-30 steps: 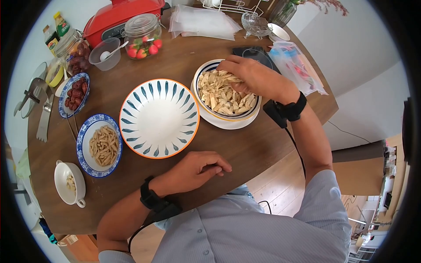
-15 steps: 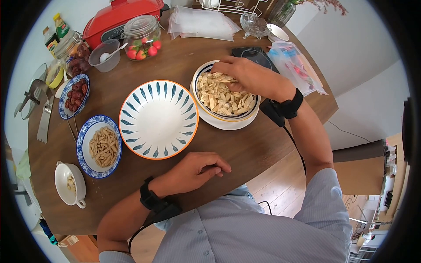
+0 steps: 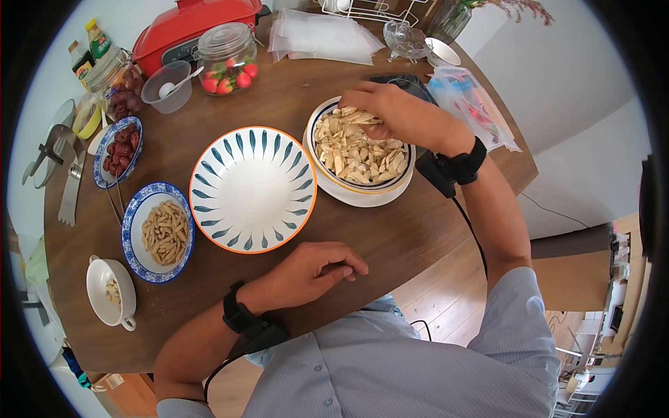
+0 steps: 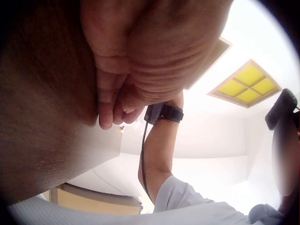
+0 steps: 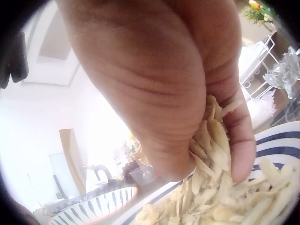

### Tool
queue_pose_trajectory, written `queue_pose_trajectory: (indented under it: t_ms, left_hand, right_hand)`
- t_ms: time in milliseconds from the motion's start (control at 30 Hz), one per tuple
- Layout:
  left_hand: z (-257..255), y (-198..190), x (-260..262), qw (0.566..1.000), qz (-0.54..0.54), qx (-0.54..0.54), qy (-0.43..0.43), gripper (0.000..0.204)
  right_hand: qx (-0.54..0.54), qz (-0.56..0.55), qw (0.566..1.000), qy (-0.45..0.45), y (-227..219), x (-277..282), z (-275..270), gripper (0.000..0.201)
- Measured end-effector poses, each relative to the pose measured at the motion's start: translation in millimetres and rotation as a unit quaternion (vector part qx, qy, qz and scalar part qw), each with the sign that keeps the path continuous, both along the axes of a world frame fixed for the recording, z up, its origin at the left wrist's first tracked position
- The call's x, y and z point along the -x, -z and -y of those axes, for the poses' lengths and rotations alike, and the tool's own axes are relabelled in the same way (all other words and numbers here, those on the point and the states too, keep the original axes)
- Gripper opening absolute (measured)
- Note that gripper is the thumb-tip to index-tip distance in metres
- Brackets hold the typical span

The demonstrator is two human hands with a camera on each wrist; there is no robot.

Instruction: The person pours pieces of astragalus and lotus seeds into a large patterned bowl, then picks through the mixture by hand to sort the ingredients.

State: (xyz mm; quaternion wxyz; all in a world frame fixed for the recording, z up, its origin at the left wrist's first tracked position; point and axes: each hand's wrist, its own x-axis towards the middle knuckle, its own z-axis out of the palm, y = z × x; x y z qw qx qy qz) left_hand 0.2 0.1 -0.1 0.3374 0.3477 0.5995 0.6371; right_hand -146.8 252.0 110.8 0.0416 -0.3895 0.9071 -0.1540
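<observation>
My right hand (image 3: 411,124) is over a white bowl with blue bands (image 3: 411,159), which stands on a white plate (image 3: 362,200). Pale dried slices (image 3: 357,159) fill the bowl. A bunch of slices (image 5: 213,143) is held between the thumb and fingers, just above the heap in the right wrist view. My left hand (image 3: 310,272) rests by the table's front edge, fingers loosely curled around nothing. Between the hands and to the left lies a large bare plate (image 3: 252,188) with blue-green leaf strokes and an orange rim.
At left are a blue-rimmed bowl of thin pale pieces (image 3: 166,233), a small white handled bowl (image 3: 101,299) and a dish of red dates (image 3: 122,150). Farther back stand a jar of strawberries (image 3: 226,59), a red cooker (image 3: 195,31) and plastic bags (image 3: 324,35). A dark scale (image 3: 404,85) sits behind the bowl.
The right hand has shifted slightly over the bowl, and a bunch of slices now shows more clearly lifted in its fingers. The left hand has stayed in place.
</observation>
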Motion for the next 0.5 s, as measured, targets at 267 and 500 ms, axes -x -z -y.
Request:
queue_pose_trajectory:
  t_ms: [267, 500]
  left_hand:
    - [0, 0, -1, 1.0, 0.012, -0.011, -0.005, 0.027]
    - [0, -1, 0, 1.0, 0.01, 0.003, 0.003, 0.027]
  right_hand:
    - [0.017, -0.018, 1.0, -0.019, 1, 4, -3, 0.046]
    - [-0.017, -0.006, 1.0, 0.005, -10, 0, -2, 0.055]
